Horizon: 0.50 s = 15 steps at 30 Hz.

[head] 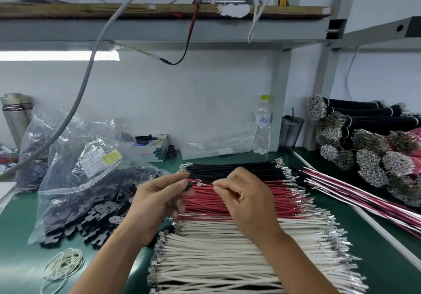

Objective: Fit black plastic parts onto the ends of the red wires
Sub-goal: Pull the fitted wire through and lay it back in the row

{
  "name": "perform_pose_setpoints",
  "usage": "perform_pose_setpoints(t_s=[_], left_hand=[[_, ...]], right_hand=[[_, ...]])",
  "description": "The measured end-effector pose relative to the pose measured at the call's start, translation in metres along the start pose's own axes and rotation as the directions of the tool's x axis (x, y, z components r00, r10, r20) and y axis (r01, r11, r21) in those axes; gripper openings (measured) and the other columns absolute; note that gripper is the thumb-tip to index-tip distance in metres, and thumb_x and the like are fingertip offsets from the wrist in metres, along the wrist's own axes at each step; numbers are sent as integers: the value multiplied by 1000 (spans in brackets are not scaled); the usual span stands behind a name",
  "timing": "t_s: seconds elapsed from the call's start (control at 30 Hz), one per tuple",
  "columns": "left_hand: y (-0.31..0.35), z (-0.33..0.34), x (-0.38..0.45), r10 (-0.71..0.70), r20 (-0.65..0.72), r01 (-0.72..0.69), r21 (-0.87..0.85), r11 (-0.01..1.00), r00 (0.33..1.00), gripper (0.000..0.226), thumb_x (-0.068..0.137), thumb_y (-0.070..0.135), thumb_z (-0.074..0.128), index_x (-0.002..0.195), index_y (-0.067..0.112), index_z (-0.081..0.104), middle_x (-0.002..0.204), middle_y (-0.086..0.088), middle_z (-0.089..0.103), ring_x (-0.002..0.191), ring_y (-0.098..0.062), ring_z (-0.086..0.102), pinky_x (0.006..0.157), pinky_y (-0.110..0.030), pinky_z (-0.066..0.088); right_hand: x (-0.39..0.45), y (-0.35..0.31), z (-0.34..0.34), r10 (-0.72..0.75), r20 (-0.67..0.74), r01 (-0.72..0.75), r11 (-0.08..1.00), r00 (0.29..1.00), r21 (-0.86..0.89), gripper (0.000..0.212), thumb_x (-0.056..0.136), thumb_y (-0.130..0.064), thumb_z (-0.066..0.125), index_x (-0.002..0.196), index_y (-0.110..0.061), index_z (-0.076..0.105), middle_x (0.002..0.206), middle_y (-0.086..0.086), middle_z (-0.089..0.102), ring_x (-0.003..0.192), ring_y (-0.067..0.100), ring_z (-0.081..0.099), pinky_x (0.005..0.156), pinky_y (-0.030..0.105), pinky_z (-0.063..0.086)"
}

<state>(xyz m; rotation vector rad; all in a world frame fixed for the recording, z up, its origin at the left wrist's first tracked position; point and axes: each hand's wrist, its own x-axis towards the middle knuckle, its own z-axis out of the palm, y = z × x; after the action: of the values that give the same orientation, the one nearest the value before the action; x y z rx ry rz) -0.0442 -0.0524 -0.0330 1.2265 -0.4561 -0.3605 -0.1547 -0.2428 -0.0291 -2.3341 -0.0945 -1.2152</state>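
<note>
Left hand (159,199): fingers pinch a small black plastic part (188,184) above the red wires.
Right hand (242,193): fingers curled, pinching one thin red wire (206,185), its metal end just beside the part.
Red wires (250,199): row on the green tabletop (18,236), between black and white rows.
Clear bag of black plastic parts (91,205): left of the hands.

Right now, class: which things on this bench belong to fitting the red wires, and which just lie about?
Job: red wires; black part in left hand; right hand; bag of parts.
Lying about: white wires; black wires; bottle; rubber bands.
</note>
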Motion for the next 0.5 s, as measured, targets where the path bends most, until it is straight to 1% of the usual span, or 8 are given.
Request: perform_pose_setpoints(t_s=[0.07,0.17,0.27,0.37,0.43,0.5], left_hand=[[-1,2,-3,-28,54,27,31,999,998,39,72,23,82,108,7,80,91,-27,75,52,-22,60,45,-26,49],[-4,1,-3,-43,63,41,38,998,997,40,73,22,82,107,3,79,90,-28,75,53,-23,60,47,-27,50],[-6,1,-1,-43,68,41,32,999,997,37,72,22,81,105,3,80,92,-30,74,52,-22,61,46,-27,50],[-6,2,-1,-45,84,42,29,999,995,36,73,21,80,105,3,79,95,-32,74,50,-22,61,44,-27,50],[-5,2,-1,-45,88,43,27,999,995,37,73,21,81,105,2,79,94,-32,74,51,-22,61,45,-27,50],[-5,2,-2,-45,94,43,28,999,995,38,73,21,81,105,2,79,93,-31,73,51,-23,61,46,-27,51]], right_hand=[[-2,-1,0,12,14,-13,1000,1000,18,5,90,-32,74,91,-28,77,82,-17,56,71,6,58,60,19,48],[-4,-2,0,42,51,-45,998,998,48,3,88,-32,75,89,-29,76,84,-17,57,73,6,59,61,23,50],[-4,-1,-3,38,85,-40,999,996,24,11,93,-37,66,88,-30,72,85,-17,57,75,3,57,62,24,49],[-3,-1,-5,31,129,-30,1000,991,-9,15,95,-38,60,86,-30,69,84,-16,56,74,2,54,63,20,44],[-3,0,-4,49,171,-45,999,984,-28,15,96,-37,60,86,-30,68,84,-16,55,74,1,53,63,16,40],[-2,1,-3,69,203,-62,997,977,-42,14,96,-36,60,85,-30,68,83,-18,55,76,1,54,64,16,39]])
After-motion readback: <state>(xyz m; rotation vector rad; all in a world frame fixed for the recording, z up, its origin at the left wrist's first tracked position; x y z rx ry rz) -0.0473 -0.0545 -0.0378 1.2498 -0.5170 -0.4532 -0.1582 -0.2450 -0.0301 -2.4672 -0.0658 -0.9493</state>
